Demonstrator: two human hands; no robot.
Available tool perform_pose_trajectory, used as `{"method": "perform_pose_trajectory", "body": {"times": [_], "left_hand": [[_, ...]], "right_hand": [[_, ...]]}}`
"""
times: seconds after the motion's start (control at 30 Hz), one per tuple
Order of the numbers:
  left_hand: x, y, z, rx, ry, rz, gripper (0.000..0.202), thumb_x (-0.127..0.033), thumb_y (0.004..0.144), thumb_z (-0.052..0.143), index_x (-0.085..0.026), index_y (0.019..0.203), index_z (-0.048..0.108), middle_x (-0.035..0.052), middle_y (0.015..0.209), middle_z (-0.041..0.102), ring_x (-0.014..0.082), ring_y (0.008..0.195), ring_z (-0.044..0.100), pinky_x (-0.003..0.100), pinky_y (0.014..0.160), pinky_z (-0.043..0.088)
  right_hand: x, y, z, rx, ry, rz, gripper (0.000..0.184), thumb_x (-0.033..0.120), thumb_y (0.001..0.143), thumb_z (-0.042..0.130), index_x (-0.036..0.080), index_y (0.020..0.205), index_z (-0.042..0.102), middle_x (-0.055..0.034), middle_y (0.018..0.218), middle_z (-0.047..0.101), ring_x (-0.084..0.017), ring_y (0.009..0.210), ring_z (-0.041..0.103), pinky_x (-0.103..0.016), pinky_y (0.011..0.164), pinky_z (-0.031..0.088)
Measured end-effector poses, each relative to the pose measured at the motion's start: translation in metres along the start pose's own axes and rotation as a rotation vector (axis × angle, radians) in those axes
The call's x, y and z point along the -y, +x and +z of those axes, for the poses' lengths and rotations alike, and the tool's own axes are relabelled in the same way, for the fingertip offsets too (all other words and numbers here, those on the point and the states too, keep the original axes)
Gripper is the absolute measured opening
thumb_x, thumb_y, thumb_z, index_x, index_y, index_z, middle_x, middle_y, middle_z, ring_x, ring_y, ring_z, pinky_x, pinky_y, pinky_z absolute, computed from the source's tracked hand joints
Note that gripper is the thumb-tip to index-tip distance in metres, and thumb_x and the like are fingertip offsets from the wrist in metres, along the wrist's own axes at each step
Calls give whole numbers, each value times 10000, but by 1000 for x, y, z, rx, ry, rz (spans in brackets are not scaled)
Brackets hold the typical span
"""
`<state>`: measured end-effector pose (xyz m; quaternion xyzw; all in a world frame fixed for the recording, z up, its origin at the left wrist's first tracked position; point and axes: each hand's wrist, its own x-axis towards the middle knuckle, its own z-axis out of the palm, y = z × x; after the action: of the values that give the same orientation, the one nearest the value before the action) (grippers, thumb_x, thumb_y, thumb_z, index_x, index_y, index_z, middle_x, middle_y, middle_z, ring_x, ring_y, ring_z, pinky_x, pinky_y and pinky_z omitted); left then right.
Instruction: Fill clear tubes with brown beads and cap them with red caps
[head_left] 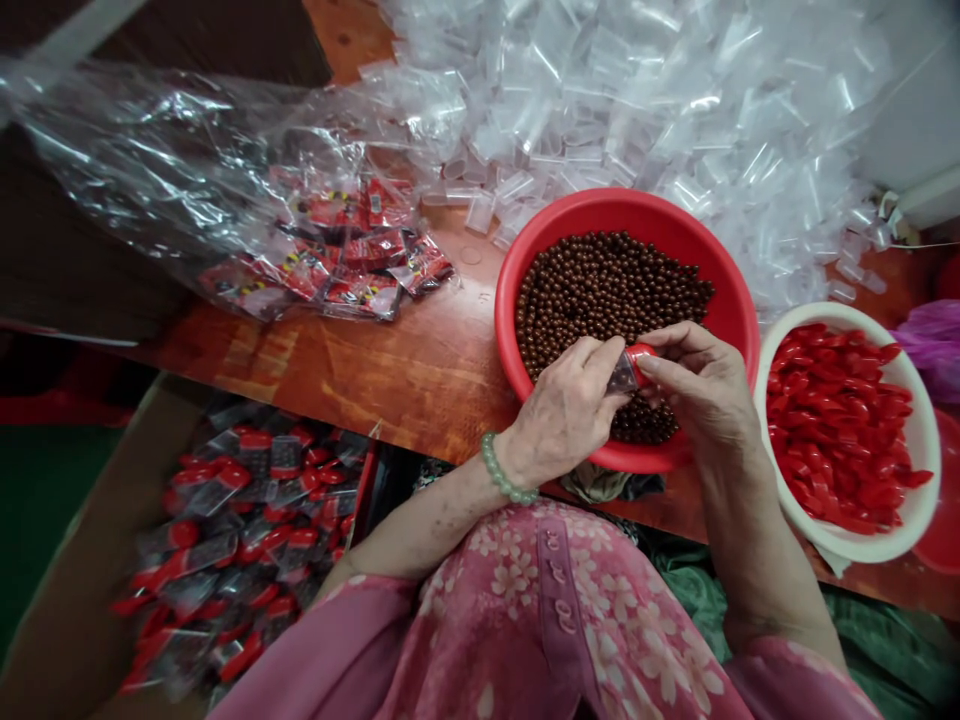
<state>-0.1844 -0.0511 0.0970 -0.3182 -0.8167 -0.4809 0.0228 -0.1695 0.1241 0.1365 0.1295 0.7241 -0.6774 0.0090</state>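
Left hand [562, 415], back upward, gripping clear container [622, 375]; right hand [701, 375] pinching its red cap [641, 353]; both over red basin [726, 300] of brown beads [592, 285]

We count two hands [566, 412] [701, 385], one held container [622, 376], one ball-filled red basin [731, 300], one white bowl [859, 545], one bracelet [491, 465]; brown balls [615, 280] defy counting.

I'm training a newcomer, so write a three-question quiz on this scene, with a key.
1. True or false: the round red plastic basin holds small brown balls.
2. Fill in: the round white plastic bowl of glossy red plastic pieces stands to the ___ of the basin.
3. What touches the small clear red-topped container: (A) neither hand, (B) one hand, (C) both hands?

Key: 1. True. 2. Right. 3. C, left hand and right hand.
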Motion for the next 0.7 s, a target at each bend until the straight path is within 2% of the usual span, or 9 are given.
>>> {"method": "perform_pose_trajectory", "body": {"times": [0.33, 0.43, 0.53, 0.6, 0.7], "left_hand": [[2, 0, 0, -4, -28, -7, 428, -128, 927, 578, -121, 1354, 552, 118, 1174, 664, 249, 1109, 664, 443, 994, 592], [2, -1, 0, -10, -35, 15, 446, -126, 932, 552, -85, 1376, 544, 137, 1197, 667, 247, 1117, 660, 431, 1003, 592], [2, 0, -2, -9, -38, 1, 425, -133, 937, 536, -77, 1357, 561, 139, 1171, 676, 244, 1094, 664, 421, 988, 591], [2, 1, -4, -6, -55, -28, 399, -166, 939, 554, -97, 1331, 578, 131, 1157, 683, 242, 1074, 667, 417, 967, 590], [1, 5, -8, 13, -108, -93, 361, -260, 929, 647, -120, 1261, 615, 116, 1113, 696, 236, 1008, 671, 401, 906, 587]], "right_hand": [[-8, -9, 4, -45, -88, -95, 252, 379, 752, 875, 245, 874, 701, 60, 680, 676, -98, 482, 589, -227, 424, 524], [-5, -9, 3, 0, -106, -105, 270, 405, 751, 876, 246, 882, 701, 51, 700, 684, -116, 524, 631, -249, 462, 561], [-7, -13, 1, 48, -163, -148, 300, 462, 805, 835, 249, 966, 699, 31, 774, 712, -142, 621, 694, -290, 567, 625], [-11, -19, 0, 54, -295, -232, 399, 505, 835, 807, 248, 1115, 684, -5, 915, 742, -173, 763, 744, -328, 679, 657], [-14, -30, 0, 50, -630, -413, 732, 586, 811, 812, 227, 1400, 568, -106, 1226, 726, -270, 1080, 747, -441, 906, 652]]}}
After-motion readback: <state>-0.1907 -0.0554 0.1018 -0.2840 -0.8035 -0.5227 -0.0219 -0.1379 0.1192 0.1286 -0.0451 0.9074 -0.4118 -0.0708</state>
